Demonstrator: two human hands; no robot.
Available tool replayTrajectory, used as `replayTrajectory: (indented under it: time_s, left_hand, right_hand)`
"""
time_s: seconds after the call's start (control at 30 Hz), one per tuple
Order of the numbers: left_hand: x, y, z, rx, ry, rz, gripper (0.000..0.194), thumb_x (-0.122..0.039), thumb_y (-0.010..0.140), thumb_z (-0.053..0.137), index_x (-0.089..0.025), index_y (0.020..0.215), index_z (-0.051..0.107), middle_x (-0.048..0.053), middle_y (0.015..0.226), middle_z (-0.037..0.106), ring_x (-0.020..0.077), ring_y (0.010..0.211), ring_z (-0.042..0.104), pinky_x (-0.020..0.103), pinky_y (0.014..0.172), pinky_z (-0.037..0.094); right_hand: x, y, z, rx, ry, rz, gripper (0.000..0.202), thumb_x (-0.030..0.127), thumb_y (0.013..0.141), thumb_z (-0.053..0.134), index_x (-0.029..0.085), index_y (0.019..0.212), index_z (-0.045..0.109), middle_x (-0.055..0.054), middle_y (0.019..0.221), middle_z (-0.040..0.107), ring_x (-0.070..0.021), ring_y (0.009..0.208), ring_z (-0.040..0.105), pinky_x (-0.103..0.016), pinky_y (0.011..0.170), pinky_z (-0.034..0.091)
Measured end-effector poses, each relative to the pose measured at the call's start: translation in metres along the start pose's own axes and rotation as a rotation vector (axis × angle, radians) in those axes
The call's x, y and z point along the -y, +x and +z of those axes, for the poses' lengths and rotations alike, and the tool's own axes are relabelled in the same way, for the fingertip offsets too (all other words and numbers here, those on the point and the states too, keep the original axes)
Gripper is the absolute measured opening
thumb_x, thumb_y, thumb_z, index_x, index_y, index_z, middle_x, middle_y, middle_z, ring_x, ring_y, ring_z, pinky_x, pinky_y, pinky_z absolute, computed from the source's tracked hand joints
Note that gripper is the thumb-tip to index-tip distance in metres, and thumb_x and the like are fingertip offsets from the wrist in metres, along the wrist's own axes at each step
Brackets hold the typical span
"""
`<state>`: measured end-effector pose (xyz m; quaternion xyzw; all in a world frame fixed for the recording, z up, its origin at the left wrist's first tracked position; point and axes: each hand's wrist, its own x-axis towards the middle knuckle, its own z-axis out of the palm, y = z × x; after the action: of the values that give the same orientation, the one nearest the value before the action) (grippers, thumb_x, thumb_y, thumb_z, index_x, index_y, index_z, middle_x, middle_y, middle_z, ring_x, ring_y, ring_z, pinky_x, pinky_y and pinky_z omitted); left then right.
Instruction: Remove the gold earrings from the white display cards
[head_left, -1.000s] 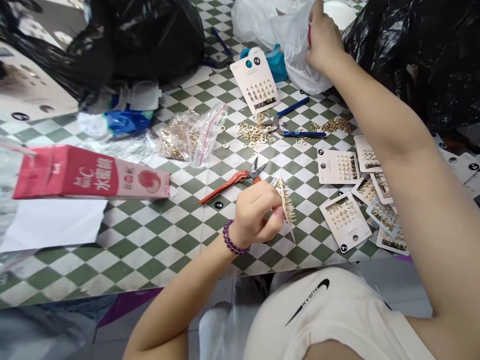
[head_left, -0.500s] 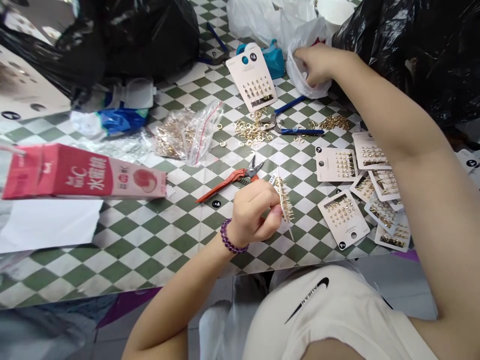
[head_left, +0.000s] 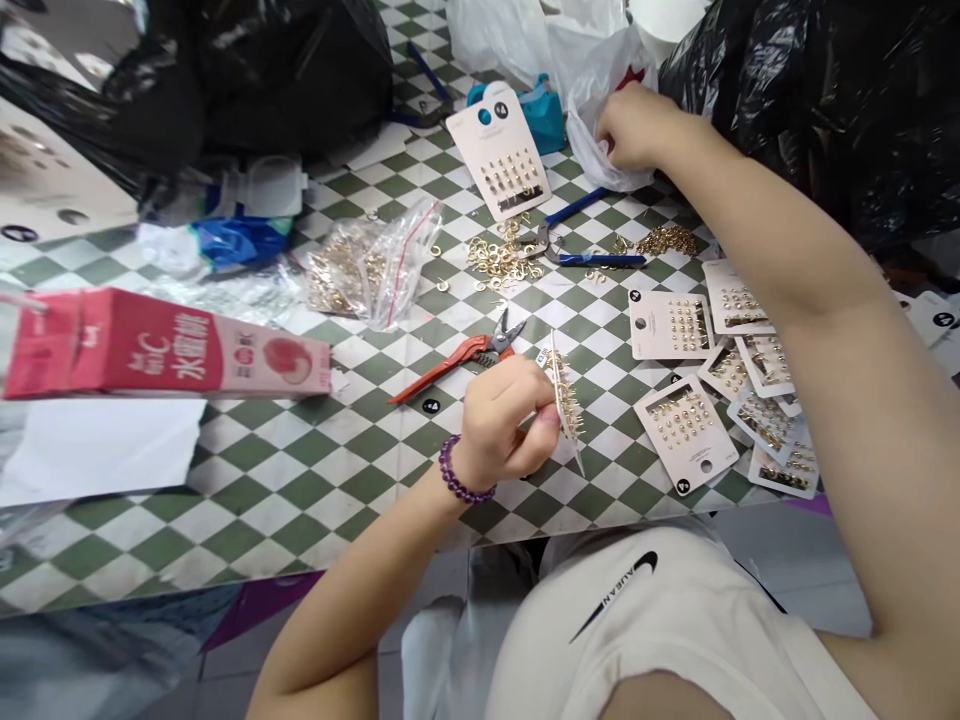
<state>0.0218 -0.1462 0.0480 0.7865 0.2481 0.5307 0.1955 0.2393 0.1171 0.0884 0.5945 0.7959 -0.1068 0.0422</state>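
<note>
My left hand (head_left: 506, 420), with a purple bead bracelet at the wrist, is closed on an earring card (head_left: 564, 395) held on edge, its gold studs facing right. My right hand (head_left: 637, 125) reaches to the mouth of a white plastic bag (head_left: 592, 100); its fingers curl inward, and whatever they hold is hidden. Something red shows in the bag behind them. Orange-handled cutters (head_left: 457, 365) lie just beyond my left hand. Blue-handled pliers (head_left: 600, 261) rest beside a pile of gold rings (head_left: 499, 260). Another earring card (head_left: 499, 150) leans on a teal object (head_left: 544, 115).
Several earring cards (head_left: 686, 430) overlap at the right, under my right forearm. Black plastic bags (head_left: 832, 110) stand at both back corners. A pink carton (head_left: 165, 345) lies at the left, near a clear bag of gold pieces (head_left: 352, 270) and white paper (head_left: 97, 450).
My right hand has turned slightly at the bag, and its fingers are more curled and less visible. My left hand still holds the card in nearly the same place.
</note>
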Motion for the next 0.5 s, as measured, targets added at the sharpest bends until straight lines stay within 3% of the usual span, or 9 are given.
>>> replayTrajectory:
  time_s: [0.1,0.27,0.4,0.5]
  left_hand:
    - [-0.0005,0.0011,-0.0001,0.0,0.014,0.015,0.014,-0.01,0.078,0.042,-0.021,0.069,0.041,-0.002,0.056,0.043,0.0118,0.05,0.04,0.026,0.046,0.034]
    - [-0.0005,0.0019,0.0003,-0.005,0.043,0.034,0.013,-0.011,0.077,0.041,-0.021,0.068,0.041,-0.002,0.055,0.044,0.012,0.048,0.039,0.026,0.045,0.033]
    - [-0.0002,0.0016,0.0002,-0.007,0.049,0.036,0.012,-0.011,0.075,0.042,-0.021,0.069,0.042,-0.002,0.054,0.045,0.0121,0.047,0.04,0.026,0.044,0.034]
    - [-0.0002,0.001,-0.0001,-0.002,0.059,0.035,0.011,-0.011,0.074,0.042,-0.021,0.069,0.042,-0.002,0.055,0.045,0.0119,0.049,0.041,0.025,0.045,0.036]
  right_hand:
    - [0.0001,0.0008,0.0024,0.016,-0.157,0.016,0.024,0.01,0.075,0.052,0.005,0.052,0.048,0.0,0.073,0.064,-0.0064,0.118,0.048,-0.023,0.102,0.032]
    - [0.0003,0.0018,0.0044,-0.033,-0.199,0.037,0.012,0.009,0.073,0.054,0.002,0.063,0.055,-0.01,0.118,0.061,-0.0137,0.122,0.05,-0.028,0.103,0.036]
    - [0.001,-0.0019,0.0025,-0.005,-0.222,-0.002,0.012,0.009,0.074,0.054,-0.001,0.076,0.058,-0.013,0.124,0.057,-0.0158,0.124,0.048,-0.03,0.102,0.035]
    - [0.0025,-0.0076,0.0021,0.009,-0.162,0.017,0.01,0.006,0.071,0.054,-0.003,0.071,0.057,-0.015,0.128,0.055,-0.0224,0.127,0.045,-0.037,0.106,0.031]
